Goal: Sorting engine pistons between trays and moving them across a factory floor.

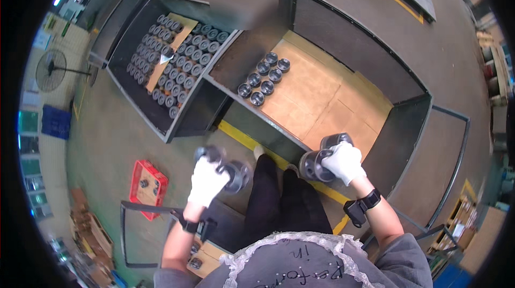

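My left hand (pixel 208 183), in a white glove, is closed on two dark grey metal pistons (pixel 236 176), held left of my legs; that hand is slightly blurred. My right hand (pixel 345 163), also gloved in white, grips two more pistons (pixel 314 166) at the near edge of the right metal bin (pixel 271 121). Inside this bin, several pistons (pixel 267 87) stand in short rows toward the left end, their hollow sides up. Tan board (pixel 316 95) lines its bottom.
Left of it, a second metal bin (pixel 177 121) holds many pistons (pixel 196 54) in rows, with a cardboard strip (pixel 179 38) among them. A red crate (pixel 137 183) with a few parts sits on the floor at left. A standing fan (pixel 52 68) is beyond.
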The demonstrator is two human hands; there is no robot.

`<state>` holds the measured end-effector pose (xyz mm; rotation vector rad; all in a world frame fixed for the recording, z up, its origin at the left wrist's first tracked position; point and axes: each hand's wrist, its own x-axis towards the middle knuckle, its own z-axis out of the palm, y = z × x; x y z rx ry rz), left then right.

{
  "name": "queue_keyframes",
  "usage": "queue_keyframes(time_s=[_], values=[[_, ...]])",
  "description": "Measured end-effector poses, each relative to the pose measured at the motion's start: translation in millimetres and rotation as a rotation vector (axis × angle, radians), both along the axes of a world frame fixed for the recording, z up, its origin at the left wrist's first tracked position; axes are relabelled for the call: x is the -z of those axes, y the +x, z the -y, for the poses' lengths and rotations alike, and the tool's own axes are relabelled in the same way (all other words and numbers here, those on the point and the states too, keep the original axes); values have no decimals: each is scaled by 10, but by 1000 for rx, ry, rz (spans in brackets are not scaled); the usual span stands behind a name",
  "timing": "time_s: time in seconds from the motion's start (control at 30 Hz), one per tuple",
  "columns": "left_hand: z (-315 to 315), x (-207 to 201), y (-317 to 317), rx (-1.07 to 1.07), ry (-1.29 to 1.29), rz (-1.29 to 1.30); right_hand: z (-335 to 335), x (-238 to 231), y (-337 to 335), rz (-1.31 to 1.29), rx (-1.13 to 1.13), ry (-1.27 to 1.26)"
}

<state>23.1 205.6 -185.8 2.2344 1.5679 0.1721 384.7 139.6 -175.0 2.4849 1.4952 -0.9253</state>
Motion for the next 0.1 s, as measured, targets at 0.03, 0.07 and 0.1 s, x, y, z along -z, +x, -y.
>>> queue_keyframes(time_s=[0.03, 0.07, 0.1], values=[[-295, -87, 208, 126, 16, 9, -19, 58, 107, 12, 39, 37], [-583, -62, 391, 137, -27, -91, -90, 110, 212, -43, 44, 76], [-843, 9, 541, 150, -69, -193, -129, 200, 239, -55, 68, 73]])
